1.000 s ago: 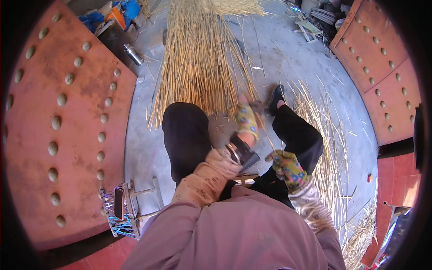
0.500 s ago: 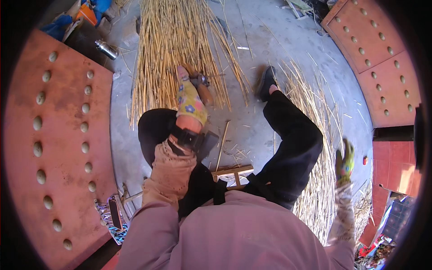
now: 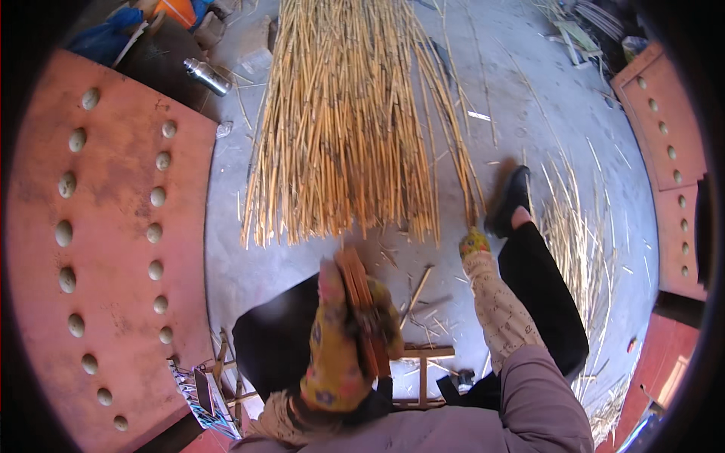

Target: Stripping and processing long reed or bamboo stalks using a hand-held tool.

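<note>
both hands busy now: i see r hand [image 3: 474, 244] swung over from pale straw [image 3: 572, 257], seemingly pinching stalk ends [image 3: 470, 205]; l hand [image 3: 336, 340], drawn back, clasps wooden tool [image 3: 359, 302].

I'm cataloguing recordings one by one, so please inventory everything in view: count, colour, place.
Stalk spread: many stalks, tan, floor ahead
Loose stalks: many, pale straw, right floor
Wooden tool: one, reddish-brown, in left hand
Wooden frame: one, brown, between the legs
Flask: one, silver, upper left
Studded panels: two, reddish, left and right
Strip: one, white, floor ahead
Phone-like slab: one, dark, lower left
Rim clutter: uncountable, mixed colours, upper corners
Floor: one, grey, beneath
Shoe: one, black, right foot
Trousers: one pair, black, both legs
Left hand: one, yellow floral glove, lower centre
Right hand: one, yellow floral glove, at stalk ends
</note>
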A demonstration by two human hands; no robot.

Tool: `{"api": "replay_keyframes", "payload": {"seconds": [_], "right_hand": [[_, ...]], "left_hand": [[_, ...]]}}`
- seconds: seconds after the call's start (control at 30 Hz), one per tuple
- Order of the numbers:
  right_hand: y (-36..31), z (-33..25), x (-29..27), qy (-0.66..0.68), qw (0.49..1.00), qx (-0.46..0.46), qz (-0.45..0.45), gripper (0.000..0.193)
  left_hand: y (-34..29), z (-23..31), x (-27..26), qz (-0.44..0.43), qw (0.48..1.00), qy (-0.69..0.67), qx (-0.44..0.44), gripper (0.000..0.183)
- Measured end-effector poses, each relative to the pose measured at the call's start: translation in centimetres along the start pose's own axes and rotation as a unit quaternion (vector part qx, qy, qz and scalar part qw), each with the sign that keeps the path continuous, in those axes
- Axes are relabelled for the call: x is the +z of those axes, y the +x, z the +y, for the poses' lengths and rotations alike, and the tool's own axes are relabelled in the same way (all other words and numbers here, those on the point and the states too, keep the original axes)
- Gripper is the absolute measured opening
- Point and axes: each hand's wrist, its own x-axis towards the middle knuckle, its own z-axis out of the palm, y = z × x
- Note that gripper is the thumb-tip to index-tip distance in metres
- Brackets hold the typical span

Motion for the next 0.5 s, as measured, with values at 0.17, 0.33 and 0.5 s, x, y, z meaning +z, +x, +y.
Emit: {"api": "replay_keyframes", "payload": {"seconds": [0.17,0.33,0.5], "right_hand": [[2.1,0.9,1.5,-0.015,0.999,0.032,0.037,0.016],[4.2,2.6,-3.2,0.334,0.879,0.056,-0.335,0.011],[-1.7,-3.2,-14.5,0.575,0.734,0.067,-0.355,0.022]], "left_hand": [[-0.4,0.5,0.7,-0.018,0.999,-0.024,-0.04,0.053],[-0.5,-0.6,1.3,-0.066,0.996,0.003,-0.063,0.054],[-0.3,-3.2,0.5,-0.083,0.991,0.087,-0.054,0.053]]}}
